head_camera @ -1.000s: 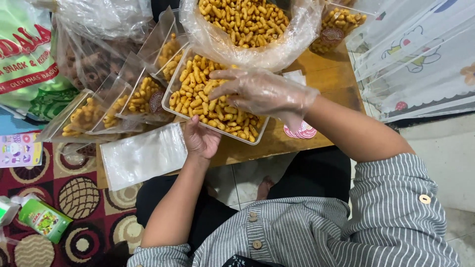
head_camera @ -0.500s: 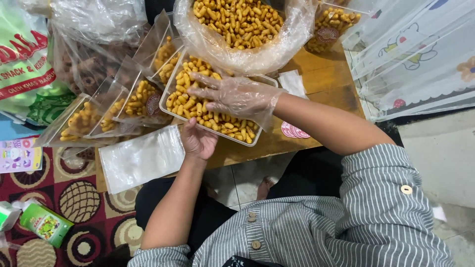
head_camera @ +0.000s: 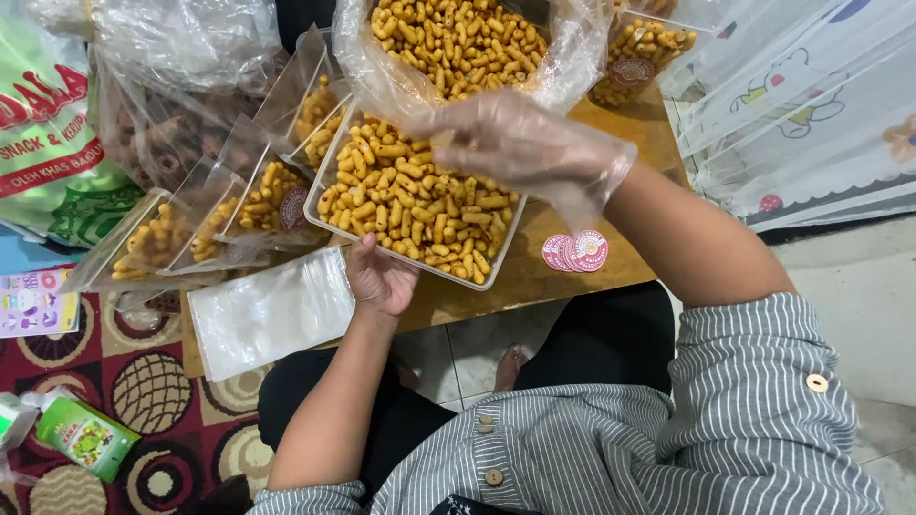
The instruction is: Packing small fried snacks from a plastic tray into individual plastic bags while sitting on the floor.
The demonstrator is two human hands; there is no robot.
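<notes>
A low wooden table (head_camera: 611,257) fills the upper middle of the frame, its bare boards showing brown at the right and along the near edge. On it a clear rectangular tray (head_camera: 417,203) heaped with yellow stick snacks sits near the centre of the frame. The left hand (head_camera: 380,278), bare, grips the tray's near edge from below, fingers curled onto the rim. The right hand (head_camera: 520,143), inside a loose clear plastic glove, hovers over the tray's upper right part with fingers slightly spread and bent; whether it holds any snacks cannot be told through the blur. Behind the tray, at the top centre, a large open plastic bag (head_camera: 458,38) holds more of the same snacks. To the left of the tray several filled clear pouches (head_camera: 239,205) with round labels lie overlapping, and an empty flat pouch (head_camera: 272,310) rests at the table's lower left corner. A small stack of pink round stickers (head_camera: 575,252) lies on the wood just right of the tray. In the upper left corner a green printed sack (head_camera: 57,133) leans beside the table. Below it, at the lower left, a red mat with round patterns (head_camera: 143,381) covers the floor, with a small green packet (head_camera: 84,436) on it. Pale floor tiles (head_camera: 859,305) show at the right, and a white patterned cloth (head_camera: 811,105) occupies the upper right.
</notes>
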